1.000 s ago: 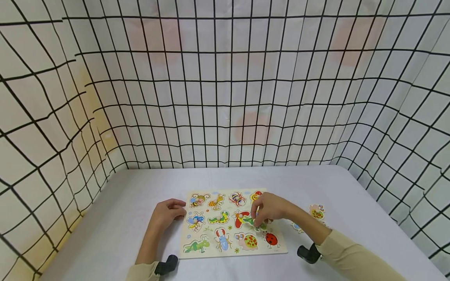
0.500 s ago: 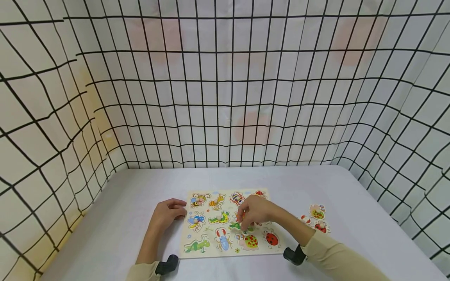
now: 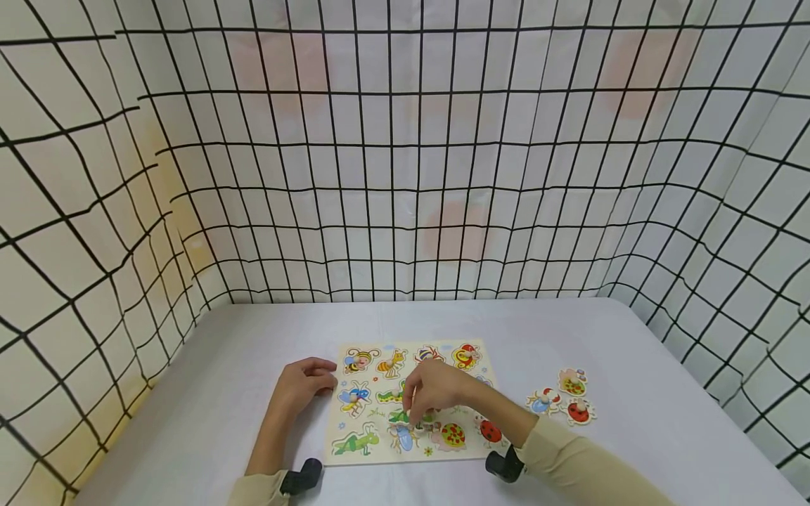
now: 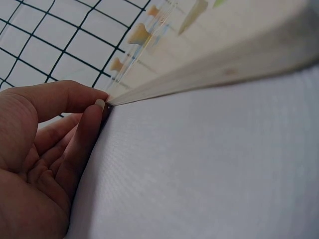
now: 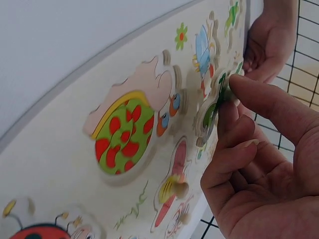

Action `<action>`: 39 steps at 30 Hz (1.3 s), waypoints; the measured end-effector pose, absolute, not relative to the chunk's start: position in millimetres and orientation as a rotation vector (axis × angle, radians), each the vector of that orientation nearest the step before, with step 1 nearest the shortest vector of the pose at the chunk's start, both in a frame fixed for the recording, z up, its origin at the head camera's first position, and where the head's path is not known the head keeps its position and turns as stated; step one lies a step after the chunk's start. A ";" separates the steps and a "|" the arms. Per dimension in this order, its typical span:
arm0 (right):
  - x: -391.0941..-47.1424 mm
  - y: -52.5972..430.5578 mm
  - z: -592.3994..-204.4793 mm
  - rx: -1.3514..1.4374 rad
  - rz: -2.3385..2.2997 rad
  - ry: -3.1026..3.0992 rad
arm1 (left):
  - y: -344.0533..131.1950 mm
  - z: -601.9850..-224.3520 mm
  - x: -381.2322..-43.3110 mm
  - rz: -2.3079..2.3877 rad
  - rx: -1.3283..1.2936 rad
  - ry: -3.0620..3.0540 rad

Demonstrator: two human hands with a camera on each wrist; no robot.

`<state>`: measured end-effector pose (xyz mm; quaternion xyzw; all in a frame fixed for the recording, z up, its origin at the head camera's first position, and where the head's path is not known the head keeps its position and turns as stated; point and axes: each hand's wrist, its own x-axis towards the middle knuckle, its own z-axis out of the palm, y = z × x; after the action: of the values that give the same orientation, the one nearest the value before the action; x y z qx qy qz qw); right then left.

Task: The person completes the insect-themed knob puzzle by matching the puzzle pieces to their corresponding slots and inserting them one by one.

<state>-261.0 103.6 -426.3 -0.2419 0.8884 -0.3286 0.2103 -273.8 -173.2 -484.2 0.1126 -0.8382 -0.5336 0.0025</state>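
Observation:
My right hand (image 3: pixel 436 386) pinches a green insect puzzle piece (image 3: pixel 400 416) between thumb and forefinger, low over the wooden peg puzzle board (image 3: pixel 424 458). In the right wrist view, the piece (image 5: pixel 210 117) stands tilted close to the board, its grip partly hidden by the fingers. It overlaps the blue beetle picture (image 3: pixel 403 440) in the head view. Left of that is the green grasshopper picture (image 3: pixel 356 443). My left hand (image 3: pixel 306 384) rests on the table, thumb and fingertips touching the board's left edge (image 4: pixel 199 77).
Three loose pieces lie right of the board: a snail (image 3: pixel 572 382), a ladybug (image 3: pixel 579 412) and a blue beetle (image 3: pixel 544 401). Several knobbed pieces, among them a bee (image 3: pixel 358 361) and a blue fly (image 3: pixel 354 398), sit on the board. A black grid on white walls (image 3: pixel 405 161) surrounds the table.
My right hand has moved left across the board with the green insect piece, from the right side to over the beetle picture. The left hand has stayed at the board's edge.

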 end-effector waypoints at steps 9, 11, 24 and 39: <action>-259.8 83.3 -430.8 -0.727 -0.946 2.441 | -172.5 -481.4 -271.7 -1.683 0.346 -2.626; -259.4 79.4 -432.5 -0.729 -0.937 2.443 | -172.3 -480.5 -270.8 -1.684 0.343 -2.626; -254.1 56.0 -435.4 -0.650 -0.912 2.440 | -172.1 -481.6 -272.7 -1.669 0.356 -2.636; -248.3 39.4 -431.0 -0.773 -0.882 2.439 | -173.3 -479.0 -270.9 -1.668 0.339 -2.643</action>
<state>-248.3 39.4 -431.0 -0.2788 0.8801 -0.3180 0.2158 -270.9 -173.3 -479.0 0.1078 -0.8408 -0.5305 -0.0012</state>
